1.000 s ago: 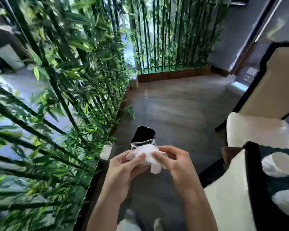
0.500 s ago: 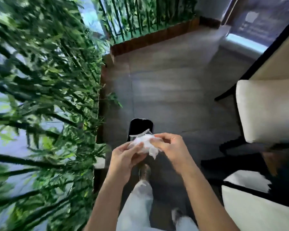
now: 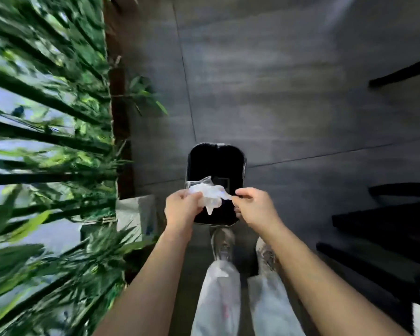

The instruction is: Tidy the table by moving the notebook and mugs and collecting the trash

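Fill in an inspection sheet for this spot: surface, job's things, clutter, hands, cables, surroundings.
Surface: grey tiled floor; no table in view.
Job's things: crumpled white tissue with a piece of clear plastic, both held above the open black bin; the bin's inside is too dark to read.
Clutter: white boxy object at the foot of the plants, too blurred to name.
Hands: left hand grips the tissue; right hand pinches its other end.
Cables: nothing seen.
Surroundings: bamboo plants along the left, dark furniture on the right, the person's shoes just behind the bin.
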Demonstrator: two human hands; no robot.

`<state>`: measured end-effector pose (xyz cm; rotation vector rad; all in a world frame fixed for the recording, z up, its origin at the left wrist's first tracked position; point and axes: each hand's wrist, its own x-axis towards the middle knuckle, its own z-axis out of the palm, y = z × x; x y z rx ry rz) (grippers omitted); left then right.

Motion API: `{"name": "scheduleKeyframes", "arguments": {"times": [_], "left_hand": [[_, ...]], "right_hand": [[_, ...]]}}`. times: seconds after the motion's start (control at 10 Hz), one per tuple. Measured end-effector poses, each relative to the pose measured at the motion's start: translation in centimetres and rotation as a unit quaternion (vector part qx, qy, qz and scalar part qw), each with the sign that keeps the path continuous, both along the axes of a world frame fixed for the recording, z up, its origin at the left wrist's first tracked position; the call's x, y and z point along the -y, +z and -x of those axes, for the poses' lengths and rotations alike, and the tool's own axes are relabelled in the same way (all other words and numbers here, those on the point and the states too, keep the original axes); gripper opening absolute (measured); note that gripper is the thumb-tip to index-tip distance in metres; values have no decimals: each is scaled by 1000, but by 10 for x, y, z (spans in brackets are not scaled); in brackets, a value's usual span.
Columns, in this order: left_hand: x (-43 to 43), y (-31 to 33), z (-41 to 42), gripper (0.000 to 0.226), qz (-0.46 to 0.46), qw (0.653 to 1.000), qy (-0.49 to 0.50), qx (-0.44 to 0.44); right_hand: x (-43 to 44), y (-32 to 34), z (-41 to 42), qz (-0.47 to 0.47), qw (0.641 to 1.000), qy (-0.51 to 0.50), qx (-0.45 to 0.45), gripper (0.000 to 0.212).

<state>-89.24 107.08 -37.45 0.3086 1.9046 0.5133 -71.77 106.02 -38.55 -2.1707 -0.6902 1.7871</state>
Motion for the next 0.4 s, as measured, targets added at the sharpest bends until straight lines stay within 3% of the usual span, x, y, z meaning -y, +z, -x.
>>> {"name": "scheduleKeyframes", "arguments": {"times": [0.1, 0.2, 0.3, 0.4], "left_hand": [[-6, -62, 2, 13, 35, 996, -62, -50], [-14, -87, -5, 6, 53, 983, -169, -50], [-14, -98, -4, 47, 56, 973, -220, -45], [-19, -76, 1, 40, 61, 963, -251, -79]], "right_hand": [[9, -51, -12, 14, 999, 39, 24, 19], [18, -72, -26, 12, 997, 47, 58, 25], [21, -76, -34, 24, 994, 82, 69, 13], [13, -58, -36, 39, 989, 101, 100, 21]]}}
